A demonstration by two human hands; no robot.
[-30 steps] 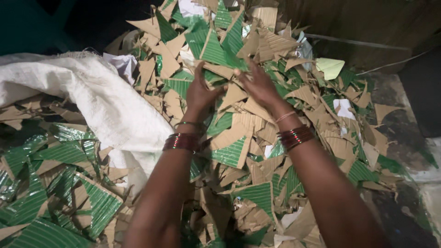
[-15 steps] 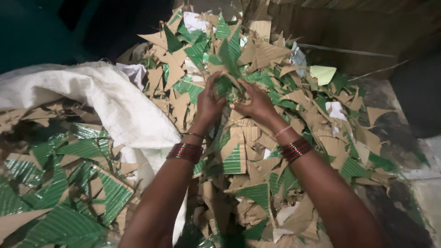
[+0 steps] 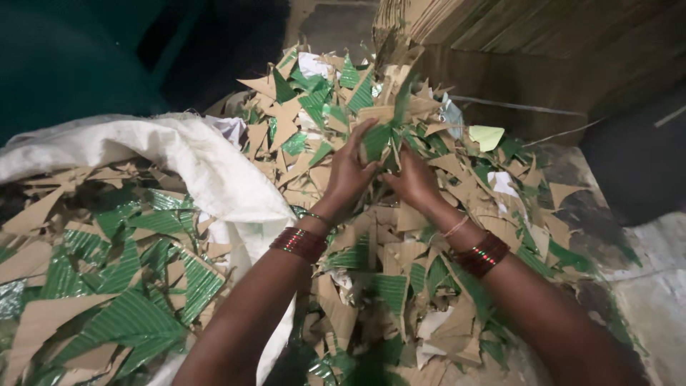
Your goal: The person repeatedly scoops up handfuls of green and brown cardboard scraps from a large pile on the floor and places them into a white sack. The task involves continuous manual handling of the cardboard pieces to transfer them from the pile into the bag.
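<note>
A heap of brown and green cardboard scraps (image 3: 400, 257) covers the floor in front of me. My left hand (image 3: 349, 175) and my right hand (image 3: 414, 182) meet above the heap, both closed around a bunch of scraps (image 3: 382, 129) lifted from it. Red bangles ring both wrists. On the left, a white woven sack (image 3: 179, 161) lies open, with more green and brown scraps (image 3: 107, 286) inside its mouth.
A stack of corrugated cardboard sheets (image 3: 500, 28) stands at the back right. A dark green surface (image 3: 64, 64) fills the top left. Bare grey floor (image 3: 650, 286) shows at the right edge.
Both hands have closed together on scraps and lifted them up off the heap. The view has tilted upward slightly.
</note>
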